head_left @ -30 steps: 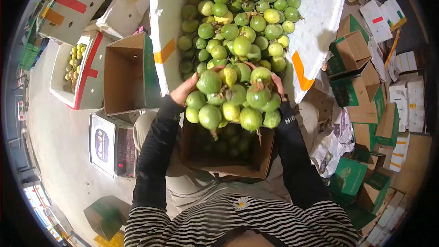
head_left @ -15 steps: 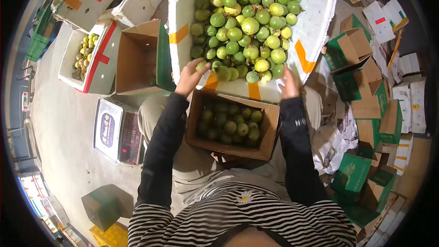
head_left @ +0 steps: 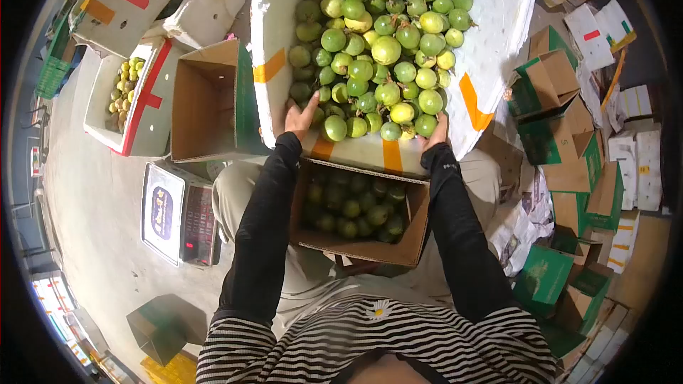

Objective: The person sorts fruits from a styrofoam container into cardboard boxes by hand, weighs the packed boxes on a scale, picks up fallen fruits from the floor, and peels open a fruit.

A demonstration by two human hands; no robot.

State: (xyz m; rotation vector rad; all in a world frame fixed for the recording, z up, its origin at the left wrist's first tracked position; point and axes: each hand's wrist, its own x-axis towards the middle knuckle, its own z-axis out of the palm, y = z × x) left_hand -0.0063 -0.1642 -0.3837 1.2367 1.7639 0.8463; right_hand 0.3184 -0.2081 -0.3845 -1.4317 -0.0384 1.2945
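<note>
A large white foam box (head_left: 273, 103) with orange tape is tilted toward me, holding many round green and yellowish fruits (head_left: 385, 50). Inside its near left corner, my left hand (head_left: 302, 116) has its fingers apart beside the fruits, with nothing gripped. My right hand (head_left: 437, 131) is at the near right corner, against the outermost fruits; its fingers are partly hidden behind them. Below the foam box, between my knees, an open cardboard box (head_left: 415, 231) contains several darker-looking green fruits (head_left: 352, 208) in shade.
On the left are an empty cardboard box (head_left: 205, 110), a white foam box with red tape (head_left: 153, 124) holding small fruits, and a scale (head_left: 162, 210). Green and brown cartons (head_left: 544, 274) are piled at the right, beside crumpled plastic (head_left: 516, 231). Another carton (head_left: 160, 327) stands lower left.
The heap of fruits held over the cardboard box a second ago is no longer in my hands. Both hands have since moved in against the fruits at the foam box's near end.
</note>
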